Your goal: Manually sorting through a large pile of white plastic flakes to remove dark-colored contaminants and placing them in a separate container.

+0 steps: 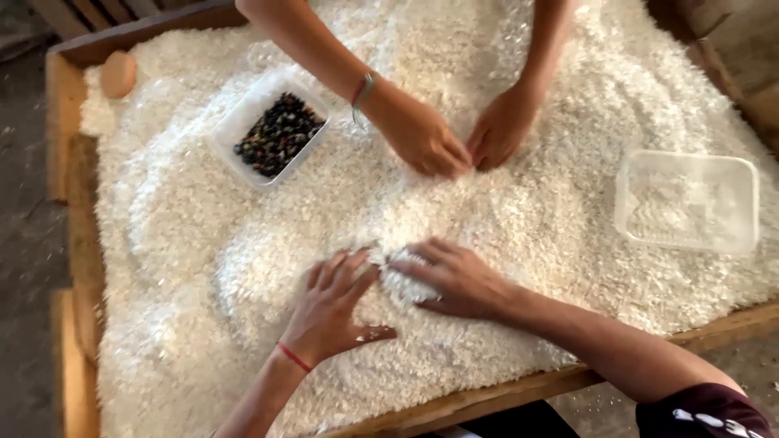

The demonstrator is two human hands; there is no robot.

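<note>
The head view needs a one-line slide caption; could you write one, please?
Left hand and right hand press into white grains in a wooden tray.

A shallow wooden table (69, 219) with raised edges carries a thick bed of white rice (527, 219). On the rice sit a clear tub of dark beans (274, 134), an empty clear tub (688, 201) (upright), and a pale brown egg-shaped lump (118, 74) in the far corner.

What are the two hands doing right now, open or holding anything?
Left hand: open, fingers spread, palm down on the white grains.
Right hand: open, flat on the grains, holding nothing.
</note>
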